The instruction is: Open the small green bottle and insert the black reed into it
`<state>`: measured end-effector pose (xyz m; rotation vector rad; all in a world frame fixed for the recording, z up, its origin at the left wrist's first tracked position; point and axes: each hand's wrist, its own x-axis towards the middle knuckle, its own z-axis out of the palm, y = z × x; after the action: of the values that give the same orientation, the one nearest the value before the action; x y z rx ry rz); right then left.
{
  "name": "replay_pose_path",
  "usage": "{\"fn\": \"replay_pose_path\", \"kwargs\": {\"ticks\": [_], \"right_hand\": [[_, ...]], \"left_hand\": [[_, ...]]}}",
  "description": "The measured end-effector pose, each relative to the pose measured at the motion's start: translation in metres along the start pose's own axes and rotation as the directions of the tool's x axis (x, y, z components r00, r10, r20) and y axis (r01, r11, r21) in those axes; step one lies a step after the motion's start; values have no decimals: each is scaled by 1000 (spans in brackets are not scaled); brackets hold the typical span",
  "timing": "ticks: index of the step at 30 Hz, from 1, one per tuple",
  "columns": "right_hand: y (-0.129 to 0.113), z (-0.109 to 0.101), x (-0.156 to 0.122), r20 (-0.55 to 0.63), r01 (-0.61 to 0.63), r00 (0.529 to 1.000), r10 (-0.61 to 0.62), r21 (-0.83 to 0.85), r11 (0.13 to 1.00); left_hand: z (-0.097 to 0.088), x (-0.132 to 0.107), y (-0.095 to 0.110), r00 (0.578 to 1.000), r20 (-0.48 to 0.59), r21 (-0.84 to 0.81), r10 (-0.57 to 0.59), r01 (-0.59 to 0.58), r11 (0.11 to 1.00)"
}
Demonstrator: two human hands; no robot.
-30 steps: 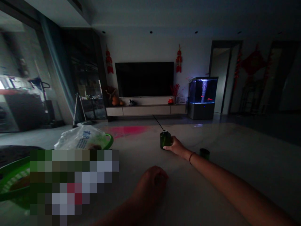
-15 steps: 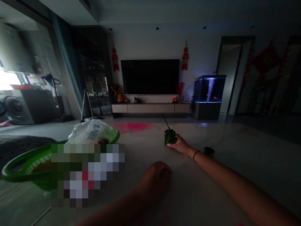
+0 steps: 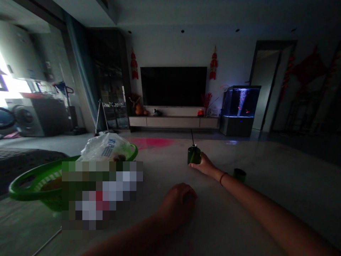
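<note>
Green glass bottle (image 3: pixel 194 155) sat in right hand (image 3: pixel 204 166), fingers curled round it, black stick (image 3: pixel 192 137) already upright in neck; dark green cap (image 3: pixel 239 175) lay just right of hand (bottle uncapped). Left hand (image 3: pixel 178 202) fisted, empty, on stone tabletop (image 3: pixel 229 217).

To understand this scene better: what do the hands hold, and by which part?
The right hand holds a dark green bottle by the side of its body; the left hand lies curled, nothing visible in it.
</note>
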<state>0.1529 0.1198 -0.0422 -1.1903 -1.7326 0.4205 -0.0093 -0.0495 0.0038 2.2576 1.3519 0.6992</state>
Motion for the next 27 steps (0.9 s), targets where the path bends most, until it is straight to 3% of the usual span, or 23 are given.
{"fn": "replay_pose_path", "kwargs": {"ticks": [13, 23, 27], "right_hand": [[8, 3, 3, 112, -71, 992, 53, 170, 983], [4, 1, -1, 92, -38, 995, 25, 145, 989], [7, 3, 0, 109, -109, 990, 88, 198, 974]], "left_hand": [[0, 0, -2, 1000, 1, -20, 8, -8, 1000], [1, -1, -4, 1000, -20, -23, 15, -15, 1000], [1, -1, -5, 1000, -5, -15, 0, -1, 1000]]}}
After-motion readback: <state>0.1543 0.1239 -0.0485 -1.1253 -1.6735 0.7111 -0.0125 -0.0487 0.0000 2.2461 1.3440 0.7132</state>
